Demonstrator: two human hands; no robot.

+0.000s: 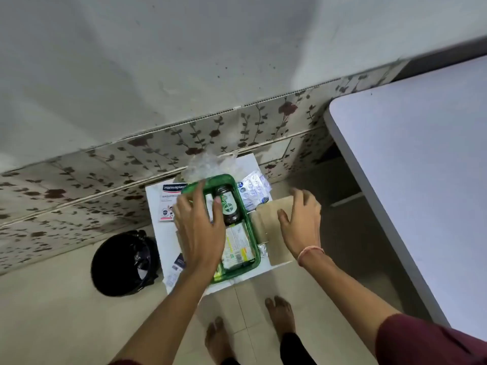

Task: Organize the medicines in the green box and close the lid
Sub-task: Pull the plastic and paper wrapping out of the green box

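The green box (252, 234) stands open on a small white table (162, 238). Inside it lie a dark bottle with a green label (229, 206) and flat medicine packs (237, 246). My left hand (199, 227) is spread over the box's left side, fingers apart, touching the contents near the bottle. Over a brown cardboard piece (266, 219) right of the box hovers my right hand (300, 219), open and holding nothing. Blister strips (253, 191) lie behind the box at the right. A Hansaplast pack (168, 204) lies left of the box. Clear plastic (208, 164), perhaps the lid, sits behind the box.
A black bin with a dark liner (123, 262) stands on the floor to the left. A large white table (421, 180) fills the right. The flowered wall tiles (105, 164) run just behind the small table. My bare feet (279, 314) are below it.
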